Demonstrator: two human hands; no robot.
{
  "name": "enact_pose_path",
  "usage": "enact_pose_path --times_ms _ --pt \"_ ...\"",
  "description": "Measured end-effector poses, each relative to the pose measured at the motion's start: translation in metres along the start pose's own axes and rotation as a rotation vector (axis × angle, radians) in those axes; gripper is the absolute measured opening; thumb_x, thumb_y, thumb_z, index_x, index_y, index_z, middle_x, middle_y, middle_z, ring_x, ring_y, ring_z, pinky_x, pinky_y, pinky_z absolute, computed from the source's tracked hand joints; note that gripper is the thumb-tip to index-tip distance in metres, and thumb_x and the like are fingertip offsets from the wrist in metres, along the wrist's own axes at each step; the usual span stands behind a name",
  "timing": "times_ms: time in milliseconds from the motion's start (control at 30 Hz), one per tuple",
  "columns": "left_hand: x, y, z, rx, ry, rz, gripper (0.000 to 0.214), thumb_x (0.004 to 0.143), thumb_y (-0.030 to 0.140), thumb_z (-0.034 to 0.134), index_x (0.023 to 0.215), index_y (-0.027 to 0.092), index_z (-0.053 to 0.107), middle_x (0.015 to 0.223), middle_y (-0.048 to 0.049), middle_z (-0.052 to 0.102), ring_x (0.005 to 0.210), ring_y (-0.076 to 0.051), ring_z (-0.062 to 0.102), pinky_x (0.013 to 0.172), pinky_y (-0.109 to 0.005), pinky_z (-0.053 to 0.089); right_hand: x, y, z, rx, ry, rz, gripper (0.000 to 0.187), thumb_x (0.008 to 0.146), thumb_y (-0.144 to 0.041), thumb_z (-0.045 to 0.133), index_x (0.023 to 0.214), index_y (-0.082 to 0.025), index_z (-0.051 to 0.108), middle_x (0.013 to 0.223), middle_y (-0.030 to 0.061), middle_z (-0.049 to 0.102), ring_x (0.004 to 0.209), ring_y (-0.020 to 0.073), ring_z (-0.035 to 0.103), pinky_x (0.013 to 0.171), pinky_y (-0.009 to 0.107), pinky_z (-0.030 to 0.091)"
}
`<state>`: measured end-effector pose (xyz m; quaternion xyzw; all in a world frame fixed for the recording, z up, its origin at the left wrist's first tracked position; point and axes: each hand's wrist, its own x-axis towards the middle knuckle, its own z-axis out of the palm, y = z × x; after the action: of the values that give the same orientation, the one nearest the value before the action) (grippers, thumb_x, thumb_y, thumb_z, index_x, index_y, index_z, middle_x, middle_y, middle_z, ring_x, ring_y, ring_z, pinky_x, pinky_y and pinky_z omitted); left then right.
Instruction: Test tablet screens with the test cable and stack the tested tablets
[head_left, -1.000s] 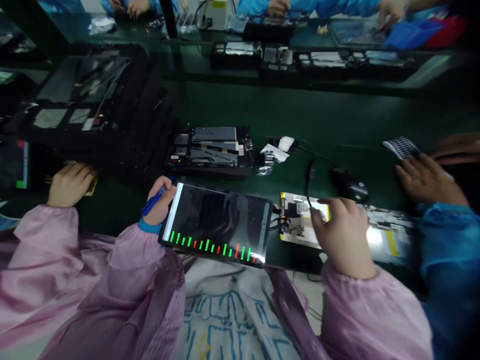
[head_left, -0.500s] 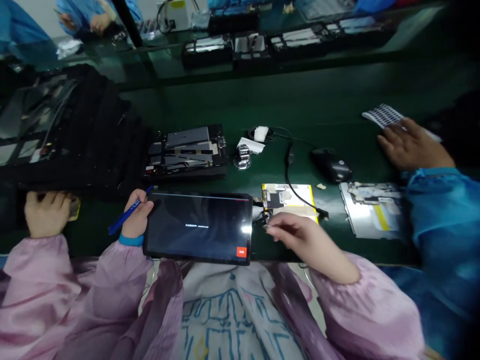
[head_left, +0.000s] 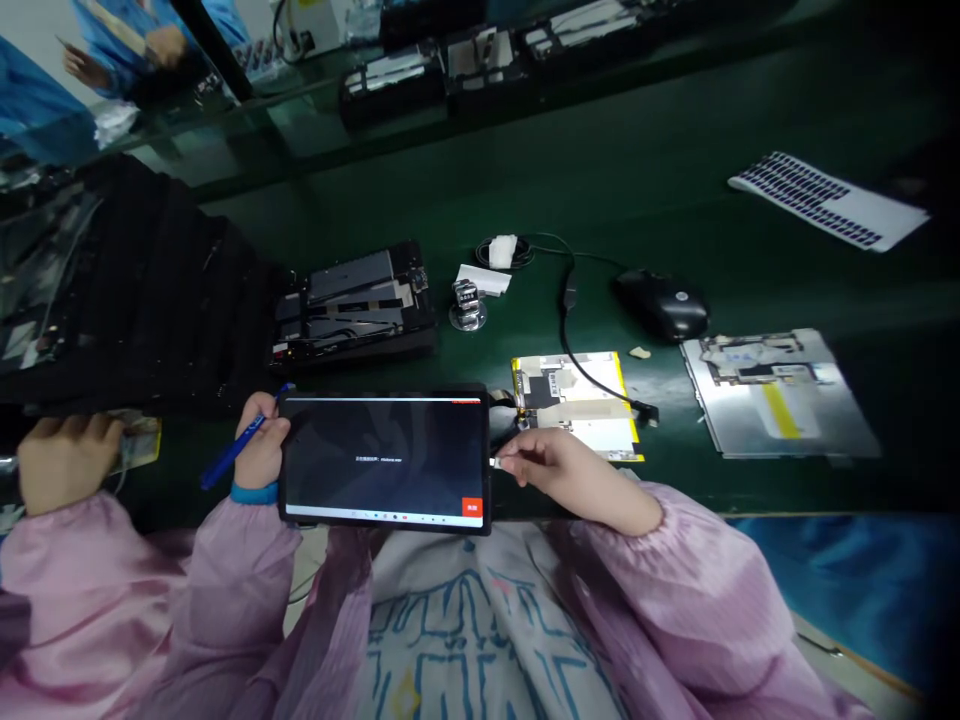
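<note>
Tablet [head_left: 384, 430] is at the near edge of the dark green bench [head_left: 637, 180], around 8 o'clock from the middle of the view; can't tell if it's lying flat or held up a bit. Screen's lit but mostly black, with a tiny white line of text mid-screen and a red button down at 4 o'clock. Left hand [head_left: 261, 445] has the tablet's 9 o'clock edge clamped, with a blue pen [head_left: 234, 450] tucked in the same fist. Right hand [head_left: 559, 470] is over at 3 o'clock, thumb and finger pinching a small white bit [head_left: 495, 463] against that edge, though I can't tell if it's plugged in.

Going round from the tablet: opened device frames [head_left: 360, 305] at 12, a shiny metal gadget [head_left: 466, 305] at 1, black mouse [head_left: 667, 303] at 2, yellow-edged white panel [head_left: 581, 412] between 2 and 3 with a black cable [head_left: 570, 325] draped over it, silver panel [head_left: 739, 425] near 3. Somebody else's hand [head_left: 71, 455] is way out at 9.
</note>
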<state>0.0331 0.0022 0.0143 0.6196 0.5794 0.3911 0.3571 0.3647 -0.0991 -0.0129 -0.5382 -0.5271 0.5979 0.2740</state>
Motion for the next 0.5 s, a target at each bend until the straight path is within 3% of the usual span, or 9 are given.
enact_pose_path --times_ms 133,267,500 --pt "0.002 -0.003 -0.004 0.007 0.083 0.071 0.038 0.063 0.041 0.070 0.066 0.022 0.037 0.052 0.0059 0.032 0.044 -0.009 0.027 0.042 -0.026 0.022 0.003 -0.003 0.001 -0.037 -0.008 0.045 0.020 0.079 -0.030 0.054 0.068 -0.015 0.062 0.056 0.0006 0.059 0.052 0.0117 0.052 0.053 0.024 0.040" --pt "0.000 -0.004 -0.004 -0.037 0.072 0.095 0.038 0.066 0.041 0.071 0.068 0.022 0.038 0.054 0.0051 0.032 0.047 -0.010 0.028 0.044 -0.027 0.024 0.007 -0.005 0.005 -0.073 0.007 0.070 0.021 0.078 -0.028 0.053 0.063 -0.016 0.060 0.052 -0.0004 0.057 0.049 0.0109 0.049 0.050 0.024 0.038" --pt "0.001 -0.012 -0.005 -0.058 0.069 0.082 0.041 0.063 0.041 0.072 0.067 0.021 0.037 0.054 0.0062 0.029 0.046 -0.008 0.025 0.044 -0.025 0.021 0.005 -0.003 0.008 -0.182 0.046 -0.044 0.024 0.081 -0.033 0.052 0.064 -0.018 0.060 0.053 -0.0001 0.056 0.051 0.0127 0.051 0.050 0.025 0.040"
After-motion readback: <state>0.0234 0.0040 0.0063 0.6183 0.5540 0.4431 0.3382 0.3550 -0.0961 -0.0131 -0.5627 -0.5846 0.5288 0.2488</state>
